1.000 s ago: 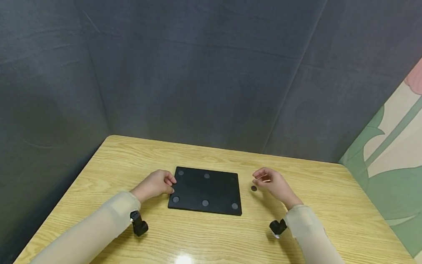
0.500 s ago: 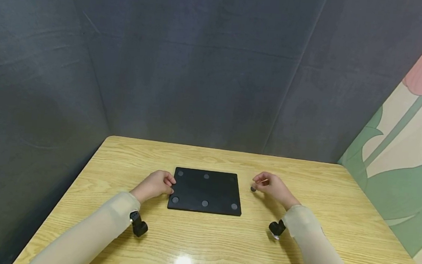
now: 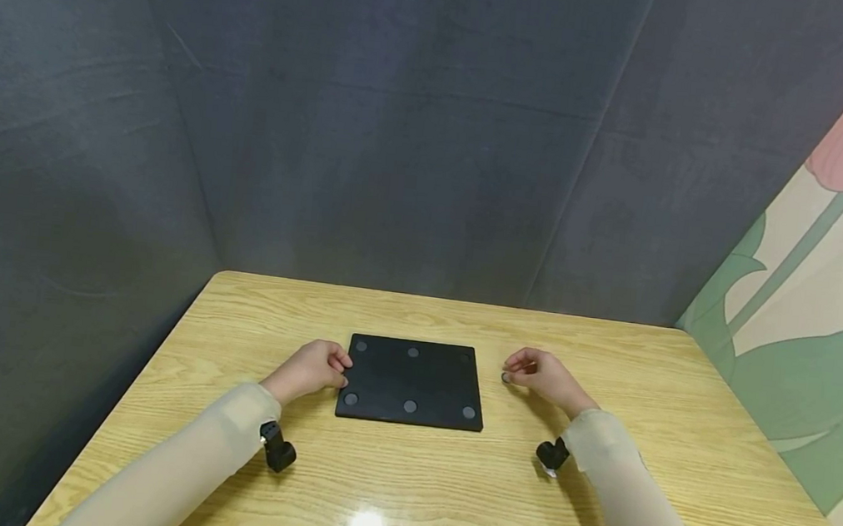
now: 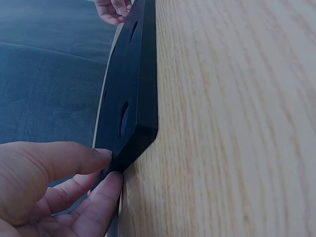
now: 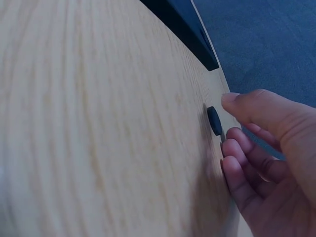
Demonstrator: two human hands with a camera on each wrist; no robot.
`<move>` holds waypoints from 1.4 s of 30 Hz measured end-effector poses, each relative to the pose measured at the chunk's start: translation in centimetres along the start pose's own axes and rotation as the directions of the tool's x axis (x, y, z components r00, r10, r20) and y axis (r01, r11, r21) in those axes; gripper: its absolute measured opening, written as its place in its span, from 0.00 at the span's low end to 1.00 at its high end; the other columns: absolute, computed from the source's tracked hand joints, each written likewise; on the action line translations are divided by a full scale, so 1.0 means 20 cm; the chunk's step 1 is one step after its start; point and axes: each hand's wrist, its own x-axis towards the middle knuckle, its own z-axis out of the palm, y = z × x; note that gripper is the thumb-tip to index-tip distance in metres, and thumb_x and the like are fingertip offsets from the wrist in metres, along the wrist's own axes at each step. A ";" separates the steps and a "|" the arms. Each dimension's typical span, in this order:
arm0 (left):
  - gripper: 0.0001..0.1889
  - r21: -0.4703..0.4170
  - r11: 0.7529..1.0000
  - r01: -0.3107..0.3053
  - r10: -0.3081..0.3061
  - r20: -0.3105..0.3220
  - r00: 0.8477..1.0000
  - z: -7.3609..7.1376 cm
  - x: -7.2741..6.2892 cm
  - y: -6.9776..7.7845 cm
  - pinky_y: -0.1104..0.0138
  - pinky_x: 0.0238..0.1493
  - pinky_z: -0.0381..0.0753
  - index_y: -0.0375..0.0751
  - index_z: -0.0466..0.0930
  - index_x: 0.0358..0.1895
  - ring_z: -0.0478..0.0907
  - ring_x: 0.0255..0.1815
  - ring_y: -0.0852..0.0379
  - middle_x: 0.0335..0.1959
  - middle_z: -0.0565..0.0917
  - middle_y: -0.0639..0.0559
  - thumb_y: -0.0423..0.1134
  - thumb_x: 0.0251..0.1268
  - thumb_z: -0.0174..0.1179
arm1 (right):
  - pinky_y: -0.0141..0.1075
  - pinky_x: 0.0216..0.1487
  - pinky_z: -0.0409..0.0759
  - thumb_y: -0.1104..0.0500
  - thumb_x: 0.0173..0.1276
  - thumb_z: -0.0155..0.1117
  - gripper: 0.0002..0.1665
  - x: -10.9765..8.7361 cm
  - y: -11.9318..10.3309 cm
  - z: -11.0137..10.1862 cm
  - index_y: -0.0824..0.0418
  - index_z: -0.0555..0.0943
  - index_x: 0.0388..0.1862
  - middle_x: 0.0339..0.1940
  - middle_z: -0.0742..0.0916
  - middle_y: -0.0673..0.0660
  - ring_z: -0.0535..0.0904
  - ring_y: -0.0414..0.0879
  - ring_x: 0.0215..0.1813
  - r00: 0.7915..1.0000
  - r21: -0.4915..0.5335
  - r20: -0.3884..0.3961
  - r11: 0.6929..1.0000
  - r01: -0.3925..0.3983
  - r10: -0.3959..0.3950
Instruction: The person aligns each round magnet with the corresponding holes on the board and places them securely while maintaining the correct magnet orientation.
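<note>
A black rectangular board (image 3: 411, 379) lies flat on the table. Round marks line its two long sides, the far right one darker than the others. In the left wrist view, a near mark looks like a shallow round recess (image 4: 123, 120). My left hand (image 3: 314, 366) pinches the board's left edge, thumb on top and a finger at the side. Right of the board lies a small dark disc (image 5: 214, 121) on the wood. My right hand (image 3: 545, 378) is beside it, thumb and loosely bent fingers around the disc, with a gap visible in the right wrist view.
The light wooden table (image 3: 432, 481) carries the board and disc. A dark grey cloth (image 3: 418, 129) hangs behind and to the left. At the right is a panel with a flower pattern (image 3: 822, 331). Black cameras sit on both wrists.
My right hand has lowered slightly toward the disc, its fingertips now partly covering it in the head view. My left hand and the board stay in place.
</note>
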 end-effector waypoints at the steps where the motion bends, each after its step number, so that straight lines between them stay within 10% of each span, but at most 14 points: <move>1: 0.10 0.002 1.000 -0.001 0.001 -0.001 1.000 0.00 0.00 0.00 0.66 0.35 0.73 0.36 0.80 0.41 0.73 0.34 0.54 0.35 0.77 0.47 0.28 0.54 0.67 | 0.30 0.43 0.76 0.63 0.63 0.67 0.13 0.00 0.00 0.00 0.69 0.79 0.45 0.38 0.84 0.59 0.78 0.45 0.40 1.000 0.009 0.005 1.000 -0.005 0.005; 42: 0.11 -0.002 1.000 -0.006 0.006 -0.001 1.000 0.00 0.00 0.00 0.66 0.36 0.74 0.35 0.80 0.41 0.74 0.34 0.54 0.35 0.78 0.46 0.27 0.54 0.66 | 0.28 0.37 0.74 0.67 0.63 0.66 0.12 0.01 -0.04 -0.01 0.70 0.77 0.45 0.36 0.81 0.56 0.73 0.44 0.38 0.989 0.004 0.098 0.994 -0.110 0.109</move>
